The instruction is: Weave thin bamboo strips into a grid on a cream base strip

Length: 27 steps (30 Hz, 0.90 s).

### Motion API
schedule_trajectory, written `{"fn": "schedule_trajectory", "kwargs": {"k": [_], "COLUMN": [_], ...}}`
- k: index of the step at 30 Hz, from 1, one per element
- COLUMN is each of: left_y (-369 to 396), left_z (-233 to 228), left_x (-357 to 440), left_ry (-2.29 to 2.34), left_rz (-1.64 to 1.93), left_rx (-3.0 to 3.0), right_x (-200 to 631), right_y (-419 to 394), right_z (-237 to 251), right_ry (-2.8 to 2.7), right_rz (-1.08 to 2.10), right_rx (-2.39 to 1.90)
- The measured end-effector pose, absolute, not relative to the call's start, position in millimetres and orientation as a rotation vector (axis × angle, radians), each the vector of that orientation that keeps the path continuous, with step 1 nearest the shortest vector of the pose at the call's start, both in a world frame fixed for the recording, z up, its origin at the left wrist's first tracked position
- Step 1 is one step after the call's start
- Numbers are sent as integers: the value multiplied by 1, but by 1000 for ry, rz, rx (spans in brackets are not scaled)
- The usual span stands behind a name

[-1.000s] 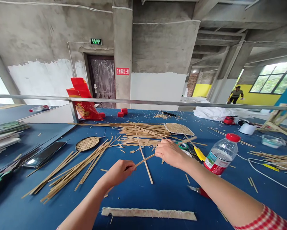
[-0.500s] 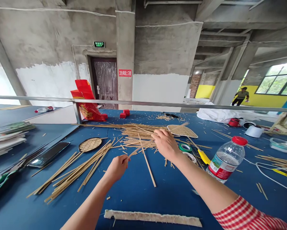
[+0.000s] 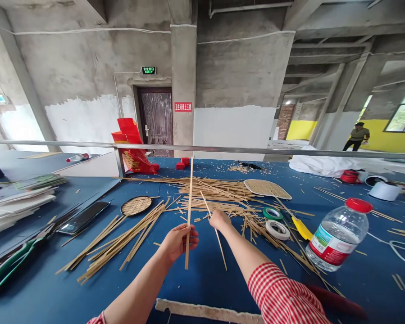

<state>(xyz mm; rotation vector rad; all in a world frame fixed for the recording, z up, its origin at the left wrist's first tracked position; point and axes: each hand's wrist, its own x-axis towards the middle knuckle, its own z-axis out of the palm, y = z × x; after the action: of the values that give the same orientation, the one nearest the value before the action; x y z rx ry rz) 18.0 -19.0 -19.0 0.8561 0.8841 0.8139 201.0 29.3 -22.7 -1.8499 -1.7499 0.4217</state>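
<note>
near edge: bare blue table [image 3: 202,279] between the forearms, open for a hand; pale fibrous strip [image 3: 205,311] lies across the front.
left: slanted bundle of bamboo strips [image 3: 121,240] blocks a low sweep.
ahead: dense pile of strips [image 3: 219,193] spans the middle.
right: tape rolls [image 3: 276,228], yellow-handled tool [image 3: 300,228] and water bottle [image 3: 337,236] crowd that side.
far edge: metal rail [image 3: 256,150] closes it.

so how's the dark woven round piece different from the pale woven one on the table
The dark woven piece is brown, smaller and rounder, lying left of the strip pile. The pale woven piece is light tan, larger and wider, lying right of it. Both are flat woven mats resting on the blue table, untouched by either hand.
</note>
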Motion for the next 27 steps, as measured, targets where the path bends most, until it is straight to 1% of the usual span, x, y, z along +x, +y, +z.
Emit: {"fn": "schedule_trajectory", "kwargs": {"k": [3, 6, 10, 13, 19, 24, 27], "left_y": [-19, -22, -32, -37, -39, -38, -31], "left_z": [-22, -22, -17, -14, -18, -18, -14], "left_x": [19, 23, 27, 28, 29, 28, 22], "left_ry": [860, 823, 756, 729, 727, 774, 833], "left_rz": [817, 801, 739, 705, 681, 684, 724], "left_rx": [803, 778, 794, 821, 894, 960, 1013], "right_x": [205, 202, 189, 182, 182, 182, 185], "right_y": [26, 11, -12, -22, -25, -27, -29], "right_z": [-14, -2, 12, 17, 12, 9, 11], "right_ry": [-1651, -1585, -1527, -1440, -1364, -1355, -1297], "right_rz": [704, 941, 1138, 1179, 1141, 1219, 1210], "right_rx": [-1753, -1568, -1400, -1311, -1243, -1259, -1291]}}
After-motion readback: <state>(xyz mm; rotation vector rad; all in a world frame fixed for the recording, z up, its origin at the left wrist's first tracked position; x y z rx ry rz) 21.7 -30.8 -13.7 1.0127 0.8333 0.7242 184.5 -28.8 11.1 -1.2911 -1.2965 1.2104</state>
